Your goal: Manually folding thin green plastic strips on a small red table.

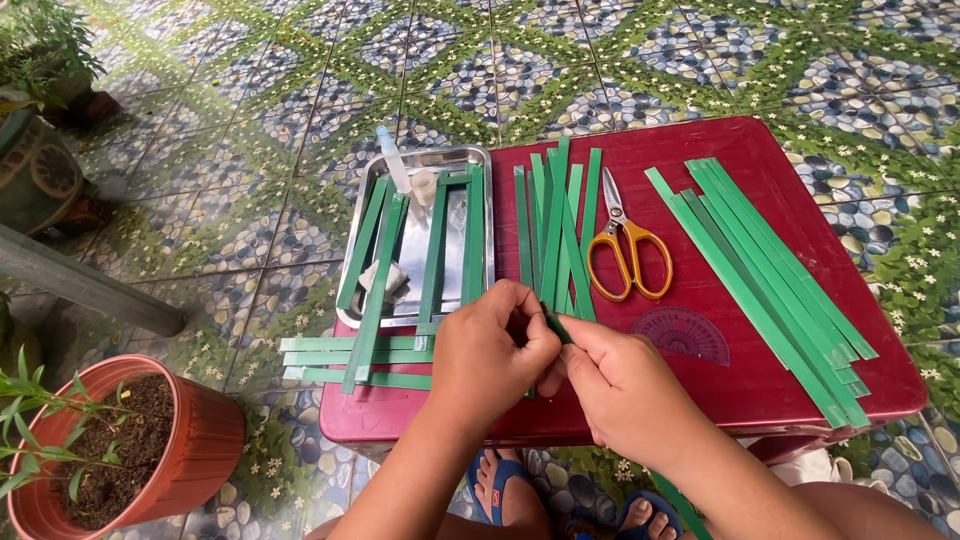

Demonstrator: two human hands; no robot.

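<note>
My left hand (488,350) and my right hand (620,385) meet over the front edge of a small dark red table (700,160). Both pinch one green paper strip (556,325) between fingertips; most of it is hidden by my fingers. Just beyond my hands lies a bunch of green strips (555,225). More strips lie crossed over a metal tray (470,158) at the left, and another pile of strips (770,270) fans out at the right.
Orange-handled scissors (628,250) lie mid-table. A glue bottle (393,158) and its cap (424,186) rest on the tray. A clear protractor (682,335) sits near my right hand. A terracotta plant pot (135,445) stands on the tiled floor at left.
</note>
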